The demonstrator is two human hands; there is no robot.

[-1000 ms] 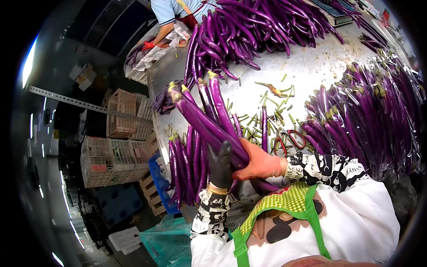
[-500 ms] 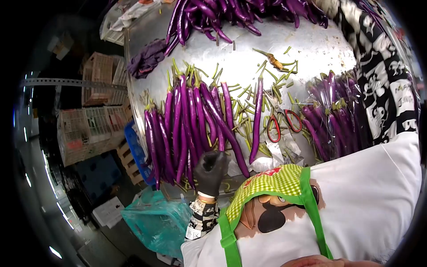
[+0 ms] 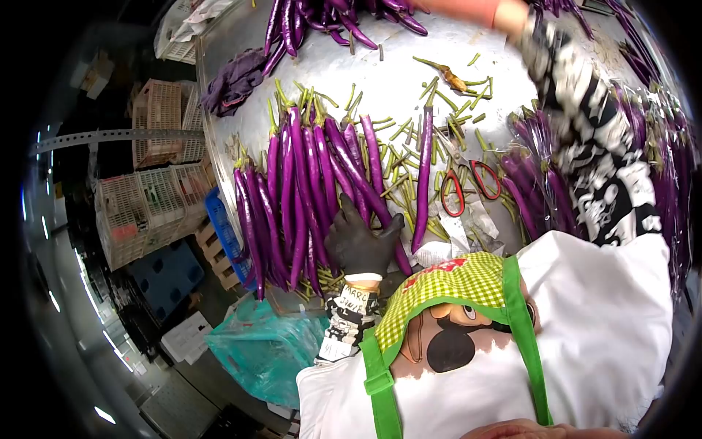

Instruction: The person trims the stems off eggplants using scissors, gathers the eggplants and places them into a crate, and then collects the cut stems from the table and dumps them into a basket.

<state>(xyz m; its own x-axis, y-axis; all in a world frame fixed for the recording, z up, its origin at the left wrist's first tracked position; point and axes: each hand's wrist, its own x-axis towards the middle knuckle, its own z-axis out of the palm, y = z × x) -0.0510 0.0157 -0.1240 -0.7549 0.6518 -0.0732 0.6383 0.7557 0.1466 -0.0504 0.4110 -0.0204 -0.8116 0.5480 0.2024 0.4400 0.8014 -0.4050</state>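
Observation:
My left hand, in a black glove, lies over the lower ends of a row of long purple eggplants. Its thumb and fingers are spread apart, and the palm side is hidden. At the top edge, my right hand, in an orange-pink glove, reaches across beside the far eggplant pile. Motion blur and the frame edge hide its fingers. A single eggplant lies apart, right of the row. Next to it are scissors with red-and-black handles, lying among cut green stems.
Eggplants in clear plastic bags lie on the right under my right arm. A dark purple cloth sits at the metal table's left edge. Crates, a blue basket and a teal plastic bag are beyond that edge.
My left hand has gone from curled to spread and moved up and right onto the eggplants. My right arm has swung in from the right side, bringing the right hand into view at the top.

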